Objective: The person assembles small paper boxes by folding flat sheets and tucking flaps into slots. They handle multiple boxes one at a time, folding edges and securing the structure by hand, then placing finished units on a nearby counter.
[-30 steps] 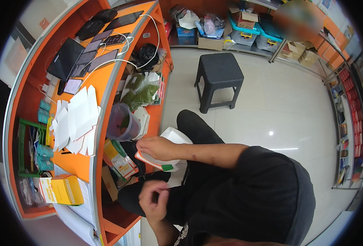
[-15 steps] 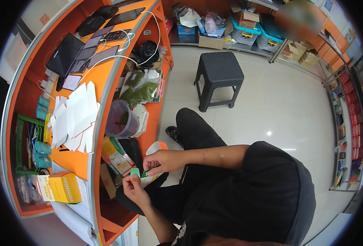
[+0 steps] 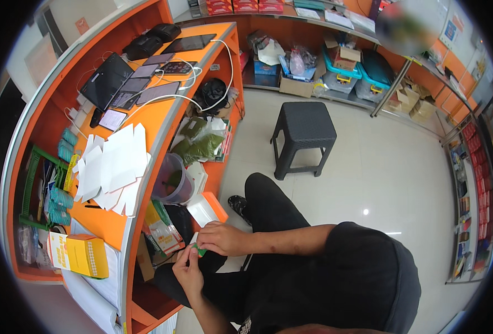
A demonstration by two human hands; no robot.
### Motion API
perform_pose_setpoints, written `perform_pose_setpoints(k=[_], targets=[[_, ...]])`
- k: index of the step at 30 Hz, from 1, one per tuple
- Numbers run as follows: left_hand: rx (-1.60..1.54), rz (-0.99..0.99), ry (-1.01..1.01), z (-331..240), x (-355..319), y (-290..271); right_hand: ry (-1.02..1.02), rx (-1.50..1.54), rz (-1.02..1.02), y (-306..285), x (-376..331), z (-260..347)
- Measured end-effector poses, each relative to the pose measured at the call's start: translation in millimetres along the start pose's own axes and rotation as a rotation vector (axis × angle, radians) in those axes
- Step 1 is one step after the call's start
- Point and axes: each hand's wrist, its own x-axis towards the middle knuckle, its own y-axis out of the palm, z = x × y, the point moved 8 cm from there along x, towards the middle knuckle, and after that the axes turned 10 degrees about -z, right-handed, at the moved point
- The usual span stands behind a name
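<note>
My left hand (image 3: pixel 188 271) and my right hand (image 3: pixel 222 238) meet above my lap at the counter's open side. Between their pinched fingers is a small carton (image 3: pixel 201 252) with a green end flap; the fingers cover most of it. Just beyond my right hand is a white box with an orange end (image 3: pixel 207 208); whether it touches that hand I cannot tell. Yellow, white and green packages (image 3: pixel 164 229) lie on the low shelf beside my hands.
Flat white card blanks (image 3: pixel 115 164) lie on the orange counter (image 3: pixel 195 58), near a yellow box (image 3: pixel 90 256), a laptop (image 3: pixel 106 80) and several phones and tablets. Under it stands a clear bucket (image 3: pixel 174 181). A black stool (image 3: pixel 305 131) stands on the tiled floor.
The view has shifted, so the counter and stool sit lower in the picture. My fingers have closed in over the green flap, and more of the white and orange box shows.
</note>
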Motion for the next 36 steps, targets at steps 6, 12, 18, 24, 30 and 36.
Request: perform_pose_setpoints(k=[6,12,18,24,30,36], targets=[[0.036,0.061,-0.013,-7.9,-1.8,1.9,0.119,0.049,0.042,3.4,-3.0,-4.6],[0.035,0.154,-0.012,-15.3,-1.2,-0.6,0.089,0.070,-0.003,0.7,-1.8,2.6],[0.184,0.316,0.028,-16.8,-0.1,1.7,0.530,0.283,0.232,21.2,-14.4,-25.9],[0.241,0.316,-0.048,-12.2,5.8,-8.9,0.772,0.620,0.332,30.9,-28.6,-39.0],[0.362,0.510,0.345,-33.4,7.7,8.9,0.885,0.802,0.410,46.9,-44.0,-46.4],[0.053,-0.002,0.092,25.6,3.0,4.7,0.863,0.812,0.016,30.3,-21.4,-62.0]])
